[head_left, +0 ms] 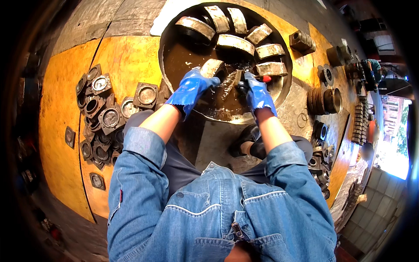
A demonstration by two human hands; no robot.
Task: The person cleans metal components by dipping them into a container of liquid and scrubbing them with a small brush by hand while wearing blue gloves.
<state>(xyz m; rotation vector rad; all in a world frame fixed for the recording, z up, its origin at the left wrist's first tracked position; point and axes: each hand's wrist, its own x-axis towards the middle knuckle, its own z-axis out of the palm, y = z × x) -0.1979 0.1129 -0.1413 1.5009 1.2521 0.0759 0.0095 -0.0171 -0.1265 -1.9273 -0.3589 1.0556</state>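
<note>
My left hand, in a blue rubber glove, is closed on a curved metal block over a round metal tub of murky brown liquid. Also gloved in blue, my right hand grips a brush-like tool; a red end sticks out beside the thumb side. Liquid splashes between the two hands. Other curved metal blocks rest along the tub's far and right sides, some partly in the liquid. The working end of the tool is blurred.
Dark metal parts with round openings lie heaped at the left on a yellow board. Metal rings and cylinders stand on the right, with more stacked parts beyond. Farther right is another person.
</note>
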